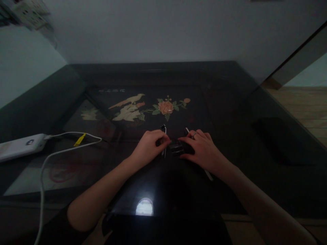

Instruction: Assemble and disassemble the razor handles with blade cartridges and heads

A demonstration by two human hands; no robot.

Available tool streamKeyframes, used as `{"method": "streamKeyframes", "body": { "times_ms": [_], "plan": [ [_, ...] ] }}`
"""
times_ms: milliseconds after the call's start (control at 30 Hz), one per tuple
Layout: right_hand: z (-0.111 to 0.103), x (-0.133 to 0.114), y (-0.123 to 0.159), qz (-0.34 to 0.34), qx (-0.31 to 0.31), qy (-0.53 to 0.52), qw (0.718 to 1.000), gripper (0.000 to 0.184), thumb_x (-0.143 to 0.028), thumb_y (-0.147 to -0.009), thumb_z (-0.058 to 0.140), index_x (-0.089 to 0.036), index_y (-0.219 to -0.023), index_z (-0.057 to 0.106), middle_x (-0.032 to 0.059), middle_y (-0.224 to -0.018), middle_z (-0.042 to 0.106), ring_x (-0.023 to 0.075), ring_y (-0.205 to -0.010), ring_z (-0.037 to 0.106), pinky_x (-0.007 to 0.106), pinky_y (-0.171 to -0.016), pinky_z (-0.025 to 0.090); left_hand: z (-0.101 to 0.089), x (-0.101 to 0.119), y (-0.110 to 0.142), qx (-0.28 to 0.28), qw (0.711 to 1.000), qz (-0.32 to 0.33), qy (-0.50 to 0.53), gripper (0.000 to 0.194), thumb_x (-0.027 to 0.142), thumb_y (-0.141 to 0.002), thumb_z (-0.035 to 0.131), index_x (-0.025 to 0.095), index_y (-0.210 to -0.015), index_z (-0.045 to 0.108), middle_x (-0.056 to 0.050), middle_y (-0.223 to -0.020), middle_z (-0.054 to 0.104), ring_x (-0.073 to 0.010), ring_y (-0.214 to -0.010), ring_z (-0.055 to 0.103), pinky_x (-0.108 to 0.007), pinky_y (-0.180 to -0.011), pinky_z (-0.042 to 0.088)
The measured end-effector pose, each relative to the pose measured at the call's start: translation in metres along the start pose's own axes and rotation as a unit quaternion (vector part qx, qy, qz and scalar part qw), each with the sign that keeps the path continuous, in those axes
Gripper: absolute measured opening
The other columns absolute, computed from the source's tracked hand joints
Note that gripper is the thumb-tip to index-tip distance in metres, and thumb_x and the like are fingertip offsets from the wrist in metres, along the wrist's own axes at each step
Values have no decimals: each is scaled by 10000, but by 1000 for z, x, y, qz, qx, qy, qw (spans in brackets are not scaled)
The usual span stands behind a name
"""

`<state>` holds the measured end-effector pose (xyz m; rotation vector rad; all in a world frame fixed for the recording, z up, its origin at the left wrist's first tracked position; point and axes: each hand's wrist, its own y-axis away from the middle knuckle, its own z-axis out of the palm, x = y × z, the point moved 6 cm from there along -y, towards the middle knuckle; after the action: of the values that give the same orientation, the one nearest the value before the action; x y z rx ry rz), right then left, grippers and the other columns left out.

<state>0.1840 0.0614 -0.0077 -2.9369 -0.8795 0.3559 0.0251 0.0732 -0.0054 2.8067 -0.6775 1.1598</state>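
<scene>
Over the dark glossy table, my right hand (204, 148), a ring on one finger, grips a small black ridged object (176, 148) between thumb and fingers. Its exact kind is too dark to tell. My left hand (153, 144) is close by on the left, thumb and forefinger pinched together near the black object's edge. What they hold, if anything, cannot be made out. A thin black-and-white piece (165, 129) shows behind and below the left fingertips. Beneath the right hand runs a narrow white strip (208, 175), partly covered by the palm.
The glass tabletop (163, 76) bears a bird-and-flower picture (165, 107). At left lies a white power bank (21, 148) with a white cable (42, 190) and a yellow tag (80, 140). A flat black object (288, 141) sits at right. A wall stands behind.
</scene>
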Motion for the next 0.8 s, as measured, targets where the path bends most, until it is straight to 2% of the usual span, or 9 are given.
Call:
{"method": "streamKeyframes", "body": {
  "times_ms": [233, 400, 800],
  "plan": [
    [-1, -6, 4, 15, -35, -3, 999, 480, -408, -699, 800, -231, -1127, 673, 90, -1049, 647, 301, -1013, 547, 414, -824, 389, 12, 7, -1, 20, 997, 3, -71, 55, 221, -845, 623, 204, -802, 653, -2, -939, 696, -182, -939, 603, -347, -859, 332],
    [-2, -9, 4, 21, -37, -11, 999, 452, -404, -700, 801, -222, -1096, 681, 91, -1049, 651, 294, -1015, 552, 399, -813, 387, 19, 9, -1, 11, 996, -9, -92, 61, 235, -849, 619, 207, -805, 651, 2, -972, 696, -187, -967, 589, -362, -872, 307],
    [0, -7, 5, 22, -32, -19, 999, 451, -393, -702, 800, -229, -1102, 671, 83, -1052, 649, 296, -1015, 553, 398, -803, 380, 18, 12, -1, -11, 994, 18, -109, 45, 200, -844, 625, 205, -802, 642, 3, -1006, 682, -184, -989, 581, -381, -898, 292]
  ]
}}
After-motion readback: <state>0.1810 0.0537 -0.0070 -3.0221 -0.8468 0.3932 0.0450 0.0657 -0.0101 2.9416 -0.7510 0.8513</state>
